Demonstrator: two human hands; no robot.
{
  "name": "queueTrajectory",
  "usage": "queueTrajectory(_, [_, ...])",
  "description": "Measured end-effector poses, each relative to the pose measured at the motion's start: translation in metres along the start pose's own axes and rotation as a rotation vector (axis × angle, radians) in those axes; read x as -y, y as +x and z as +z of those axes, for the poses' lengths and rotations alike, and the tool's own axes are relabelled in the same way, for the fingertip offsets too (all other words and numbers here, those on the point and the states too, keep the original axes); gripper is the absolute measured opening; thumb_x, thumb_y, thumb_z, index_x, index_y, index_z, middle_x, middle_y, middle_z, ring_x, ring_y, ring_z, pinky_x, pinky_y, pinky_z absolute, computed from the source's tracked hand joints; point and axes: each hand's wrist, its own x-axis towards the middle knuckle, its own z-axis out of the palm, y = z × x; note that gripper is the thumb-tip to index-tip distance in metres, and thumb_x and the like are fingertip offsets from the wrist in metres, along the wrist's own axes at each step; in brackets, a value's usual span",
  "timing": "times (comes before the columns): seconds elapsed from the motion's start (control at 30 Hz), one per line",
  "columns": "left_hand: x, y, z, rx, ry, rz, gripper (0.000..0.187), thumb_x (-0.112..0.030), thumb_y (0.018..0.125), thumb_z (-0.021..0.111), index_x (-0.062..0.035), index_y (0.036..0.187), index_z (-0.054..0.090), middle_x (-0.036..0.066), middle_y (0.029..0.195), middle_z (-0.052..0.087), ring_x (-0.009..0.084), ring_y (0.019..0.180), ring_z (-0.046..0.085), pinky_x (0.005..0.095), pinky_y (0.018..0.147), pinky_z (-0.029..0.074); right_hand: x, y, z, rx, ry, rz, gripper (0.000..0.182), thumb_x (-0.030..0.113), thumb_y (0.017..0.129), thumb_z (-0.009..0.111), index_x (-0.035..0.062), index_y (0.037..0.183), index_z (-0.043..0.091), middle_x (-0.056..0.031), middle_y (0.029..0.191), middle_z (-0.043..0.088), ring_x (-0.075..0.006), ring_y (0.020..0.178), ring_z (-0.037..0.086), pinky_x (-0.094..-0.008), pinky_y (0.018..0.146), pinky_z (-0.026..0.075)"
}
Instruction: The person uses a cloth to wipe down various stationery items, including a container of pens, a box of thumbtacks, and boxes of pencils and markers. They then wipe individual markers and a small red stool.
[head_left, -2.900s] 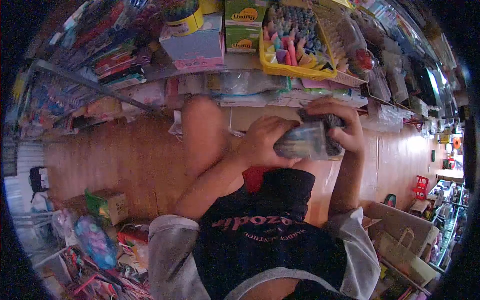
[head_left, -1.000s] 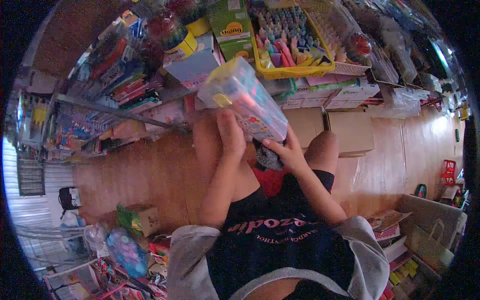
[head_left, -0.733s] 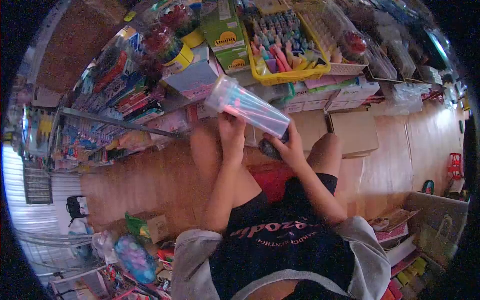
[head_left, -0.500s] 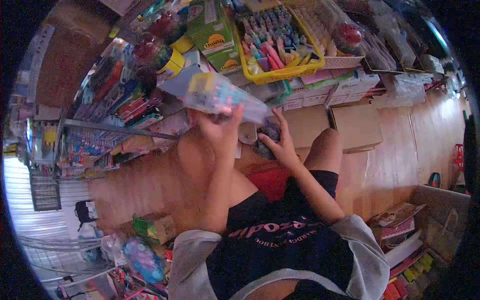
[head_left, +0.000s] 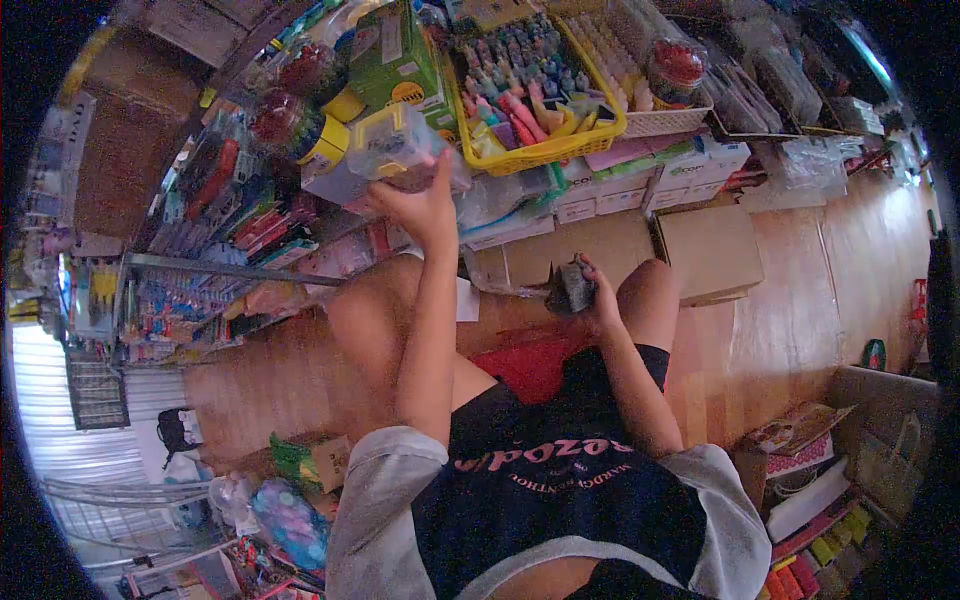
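Observation:
At the shelf, my left hand [head_left: 425,205] grips a clear plastic box [head_left: 388,145] with yellow edging. The box is raised in front of a green carton [head_left: 395,55] and to the left of a yellow basket [head_left: 545,155] full of pens or small bottles. Lower down, near my knee, my right hand [head_left: 600,300] is closed around a crumpled dark grey cloth [head_left: 570,287]. Beside the box stand round tubs with yellow bases, one of them a tub [head_left: 325,145] close to its left side.
White boxes [head_left: 690,175] line the shelf below the basket. Cardboard boxes [head_left: 710,250] stand on the floor ahead. To my left is a metal-edged rack [head_left: 230,265] packed with small goods. An open carton [head_left: 860,420] of colourful items sits at the lower right.
My left hand has lifted the box up and left towards the shelf and turned it. My right hand, with the cloth, has drawn away from it, down and right.

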Motion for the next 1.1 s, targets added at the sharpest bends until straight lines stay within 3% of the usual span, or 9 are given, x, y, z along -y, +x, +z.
queueTrajectory(0.1, [-0.010,-0.003,0.006,0.015,0.008,-0.007,0.073,-0.033,0.051,0.076,0.0048,0.100,0.036,0.021,0.098,0.038,0.0370,0.096,0.035,0.0461,0.083,0.027,-0.014,0.020,-0.018,0.022,-0.251,-0.081,0.048,0.016,0.076,0.043,0.0117,0.122,0.030,-0.0107,0.109,0.045,-0.0249,0.095,0.049,-0.0409,0.078,0.043])
queueTrajectory(0.23, [-0.001,-0.003,0.015,0.044,0.205,0.011,0.081,-0.033,0.051,0.076,0.0065,0.106,0.033,0.023,0.100,0.036,0.0380,0.097,0.035,0.0454,0.083,0.029,-0.012,0.007,0.001,0.015,-0.239,-0.017,0.049,0.011,0.075,0.044,0.0098,0.122,0.030,-0.0115,0.109,0.045,-0.0249,0.096,0.049,-0.0393,0.077,0.044])
queueTrajectory(0.33, [0.004,-0.002,0.023,0.035,0.212,0.012,0.082,-0.032,0.051,0.076,0.0073,0.107,0.031,0.024,0.102,0.035,0.0389,0.098,0.034,0.0446,0.083,0.030,-0.011,0.005,0.010,-0.049,-0.254,0.000,0.047,0.009,0.076,0.043,0.0086,0.121,0.030,-0.0128,0.108,0.046,-0.0255,0.095,0.049,-0.0377,0.077,0.044])
queueTrajectory(0.47, [0.003,0.000,0.033,0.092,0.152,-0.084,0.083,-0.031,0.051,0.076,0.0081,0.108,0.030,0.025,0.104,0.034,0.0401,0.099,0.033,0.0444,0.083,0.030,-0.029,0.032,-0.029,0.001,-0.317,-0.058,0.045,0.007,0.076,0.043,0.0072,0.120,0.032,-0.0127,0.106,0.047,-0.0255,0.091,0.052,-0.0363,0.076,0.045])
queueTrajectory(0.63, [0.012,-0.004,0.041,0.070,0.138,-0.017,0.088,-0.032,0.053,0.075,0.0089,0.112,0.025,0.026,0.106,0.033,0.0413,0.101,0.032,0.0449,0.084,0.029,-0.026,0.024,-0.013,-0.014,-0.352,-0.089,0.043,0.007,0.076,0.043,0.0061,0.118,0.035,-0.0123,0.104,0.049,-0.0257,0.090,0.053,-0.0368,0.074,0.045])
queueTrajectory(0.7, [0.019,-0.004,0.042,0.113,0.197,-0.040,0.090,-0.034,0.053,0.074,0.0095,0.113,0.023,0.027,0.107,0.032,0.0418,0.101,0.031,0.0451,0.085,0.028,-0.020,0.016,0.002,-0.045,-0.284,-0.015,0.043,0.006,0.072,0.048,0.0094,0.114,0.042,-0.0088,0.104,0.048,-0.0191,0.089,0.048,-0.0267,0.074,0.041])
queueTrajectory(0.83, [0.019,-0.006,0.042,0.179,0.219,-0.148,0.095,-0.040,0.054,0.072,0.0122,0.114,0.020,0.029,0.111,0.030,0.0427,0.104,0.030,0.0454,0.087,0.026,-0.017,0.013,0.008,-0.077,-0.352,0.046,0.042,0.007,0.075,0.043,0.0063,0.117,0.037,-0.0123,0.104,0.049,-0.0243,0.091,0.052,-0.0330,0.076,0.044])
queueTrajectory(0.9, [0.019,-0.005,0.040,0.148,0.220,-0.154,0.095,-0.040,0.054,0.072,0.0128,0.114,0.020,0.030,0.111,0.030,0.0426,0.104,0.031,0.0450,0.086,0.027,-0.026,0.027,-0.010,0.029,-0.523,-0.128,0.041,0.004,0.074,0.046,0.0073,0.115,0.040,-0.0090,0.105,0.047,-0.0199,0.089,0.049,-0.0287,0.074,0.043])
queueTrajectory(1.1, [0.014,-0.008,0.047,0.054,0.252,-0.163,0.091,-0.039,0.056,0.071,0.0130,0.111,0.021,0.029,0.109,0.032,0.0420,0.102,0.033,0.0424,0.084,0.030,-0.014,0.010,0.014,-0.029,-0.335,0.034,0.038,0.005,0.078,0.042,0.0063,0.116,0.040,-0.0086,0.106,0.047,-0.0195,0.093,0.048,-0.0282,0.074,0.042])
